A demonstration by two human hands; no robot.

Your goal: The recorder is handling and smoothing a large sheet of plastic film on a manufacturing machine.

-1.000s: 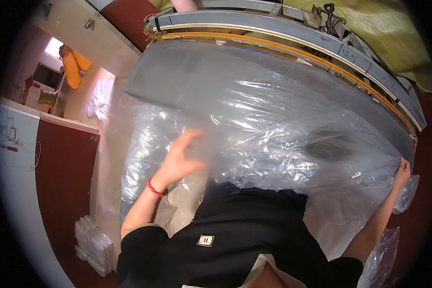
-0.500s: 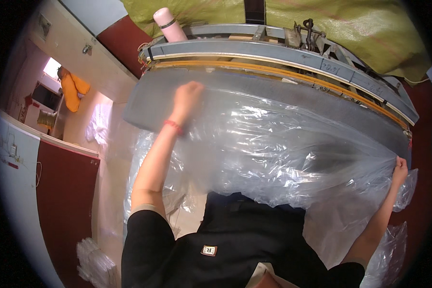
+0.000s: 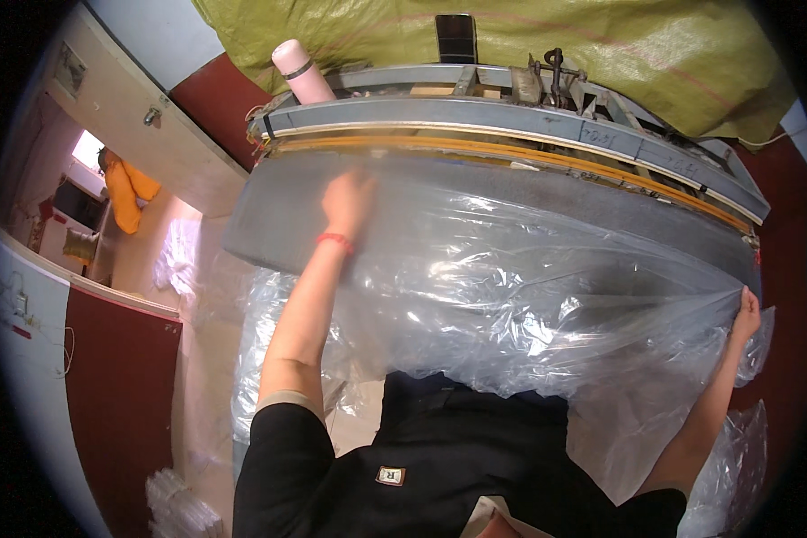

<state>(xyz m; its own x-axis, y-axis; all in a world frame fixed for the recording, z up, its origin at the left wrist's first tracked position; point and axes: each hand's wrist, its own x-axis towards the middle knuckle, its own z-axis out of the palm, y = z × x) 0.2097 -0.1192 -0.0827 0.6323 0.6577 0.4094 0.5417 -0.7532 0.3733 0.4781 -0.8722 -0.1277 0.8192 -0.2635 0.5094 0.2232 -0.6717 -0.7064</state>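
Note:
A large clear plastic sheet lies crumpled across a long grey work surface. My left hand, with a red band at the wrist, is stretched far forward and rests flat on the sheet's far left part, fingers together. My right hand grips the sheet's right edge at the far right end of the surface. The plastic hangs down over the near edge toward my body.
Behind the surface runs a grey and yellow machine bar. A pink bottle stands at the back left and a green tarp hangs beyond. More clear plastic lies on the floor left. A doorway opens left.
My left hand has gone from the near left part of the sheet forward and up to its far edge, and my arm is now fully stretched. My right hand stays on the right edge.

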